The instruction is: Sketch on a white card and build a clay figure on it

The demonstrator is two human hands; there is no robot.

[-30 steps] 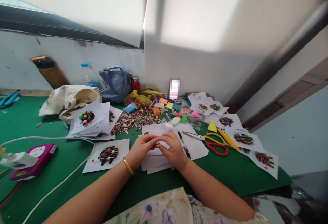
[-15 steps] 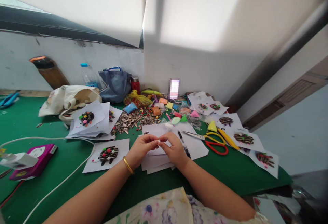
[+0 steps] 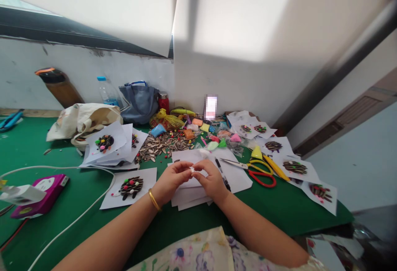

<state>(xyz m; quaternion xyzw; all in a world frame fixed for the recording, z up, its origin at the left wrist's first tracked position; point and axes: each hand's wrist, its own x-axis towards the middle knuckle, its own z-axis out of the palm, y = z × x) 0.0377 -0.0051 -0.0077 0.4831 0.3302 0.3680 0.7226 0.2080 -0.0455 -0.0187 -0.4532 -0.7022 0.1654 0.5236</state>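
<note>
Between my fingertips is a small piece of white clay (image 3: 192, 170), pinched from both sides. My left hand (image 3: 175, 178), with a gold bangle at the wrist, grips it with thumb and forefinger. My right hand (image 3: 211, 179) meets it from the other side, thumb and fingers closed on the same bit. Both hands hover over a stack of white paper (image 3: 189, 200). A black pen (image 3: 223, 176) lies on the sheets just right of my right hand. Left of my left hand lies a card with a seed hedgehog (image 3: 132, 187) dotted with coloured balls.
Sunflower seeds (image 3: 163, 145) and coloured clay packets (image 3: 188, 134) spread behind the paper. Scissors (image 3: 262, 173) and a yellow craft knife (image 3: 276, 167) lie right, beside finished cards (image 3: 299, 169). A white cable (image 3: 93, 200) loops at left near a purple power strip (image 3: 43, 192).
My fingers have shifted slightly around the white clay, and a little more of it shows. Everything else on the table stays in place.
</note>
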